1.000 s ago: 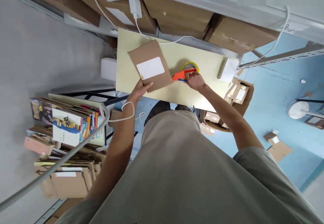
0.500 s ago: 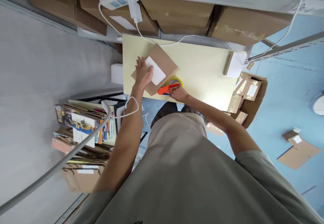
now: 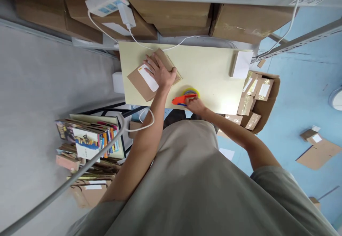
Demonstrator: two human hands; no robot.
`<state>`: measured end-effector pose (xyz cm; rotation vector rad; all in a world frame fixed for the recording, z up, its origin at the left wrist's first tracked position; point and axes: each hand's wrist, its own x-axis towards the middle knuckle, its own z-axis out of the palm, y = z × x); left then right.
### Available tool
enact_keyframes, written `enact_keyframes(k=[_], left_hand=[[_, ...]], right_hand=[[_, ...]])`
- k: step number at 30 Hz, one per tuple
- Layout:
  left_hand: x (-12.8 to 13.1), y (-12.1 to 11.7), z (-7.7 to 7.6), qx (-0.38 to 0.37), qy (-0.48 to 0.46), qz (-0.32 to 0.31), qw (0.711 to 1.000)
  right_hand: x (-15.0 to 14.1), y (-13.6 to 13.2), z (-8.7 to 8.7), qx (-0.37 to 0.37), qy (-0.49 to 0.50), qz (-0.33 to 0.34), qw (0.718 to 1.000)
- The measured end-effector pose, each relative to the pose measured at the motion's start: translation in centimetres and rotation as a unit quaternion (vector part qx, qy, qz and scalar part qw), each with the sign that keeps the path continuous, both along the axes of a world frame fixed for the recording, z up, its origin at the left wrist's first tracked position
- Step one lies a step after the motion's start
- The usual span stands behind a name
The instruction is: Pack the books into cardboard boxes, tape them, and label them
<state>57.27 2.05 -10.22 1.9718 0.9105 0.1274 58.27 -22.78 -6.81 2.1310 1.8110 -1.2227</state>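
Observation:
A cardboard box (image 3: 143, 83) with a white label (image 3: 148, 77) lies at the left part of the cream tabletop (image 3: 208, 65). My left hand (image 3: 161, 73) grips it across its right part, fingers spread over the top and thumb toward the right. One of the box's narrow sides shows beyond the fingers; the palm hides some of the label. Near the table's front edge, my right hand (image 3: 195, 105) is closed round the handle of an orange tape dispenser (image 3: 180, 99) carrying a yellow-edged roll of tape. The dispenser is apart from the box.
A white box (image 3: 241, 65) stands at the table's right end. Beyond the back edge are large cartons (image 3: 171, 17) and a power strip (image 3: 105, 6) with a white cable. An open carton (image 3: 269, 104) of small parcels is at the right. Books (image 3: 88, 143) and a grey pole (image 3: 66, 184) are at left.
My left hand has moved from the label to the box's right part, and the box has turned so a narrow side shows. My right hand and the dispenser have shifted slightly away from the box.

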Motion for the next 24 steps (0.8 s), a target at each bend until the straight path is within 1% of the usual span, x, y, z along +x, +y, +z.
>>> enact_keyframes(k=[2,3,4,6,9,12,17,22,24], left_hand=[[-0.1,-0.7,0.3,0.051,0.002,0.045,0.998],[-0.1,-1.0,0.5,0.072,0.007,0.067,0.995],[-0.2,-1.4,0.6,0.085,0.008,0.074,0.994],[-0.4,-1.9,0.8,0.098,0.005,0.062,0.993],[-1.1,-2.2,1.3,0.101,-0.002,0.018,0.995],[-2.0,-2.0,2.2,0.084,0.001,-0.016,0.996],[-3.4,-1.7,3.8,0.049,0.018,-0.057,0.997],[-5.4,-3.3,5.4,0.022,0.025,-0.096,0.995],[-6.0,-4.0,6.0,0.017,0.03,-0.106,0.994]], right_hand=[[2.9,-3.4,-0.6,-0.03,-0.052,-0.049,0.997],[4.5,-4.6,-1.0,-0.038,-0.085,-0.089,0.992],[6.0,-5.2,-1.6,-0.029,-0.115,-0.123,0.985],[8.4,-5.1,-2.8,0.01,-0.145,-0.157,0.977],[10.0,-2.5,-4.2,0.067,-0.141,-0.155,0.976],[9.6,0.2,-4.7,0.085,-0.128,-0.123,0.98],[6.6,2.2,-4.4,0.082,-0.093,-0.073,0.99],[2.4,4.1,-3.7,0.085,-0.054,-0.017,0.995],[1.1,4.3,-3.3,0.084,-0.051,-0.001,0.995]])
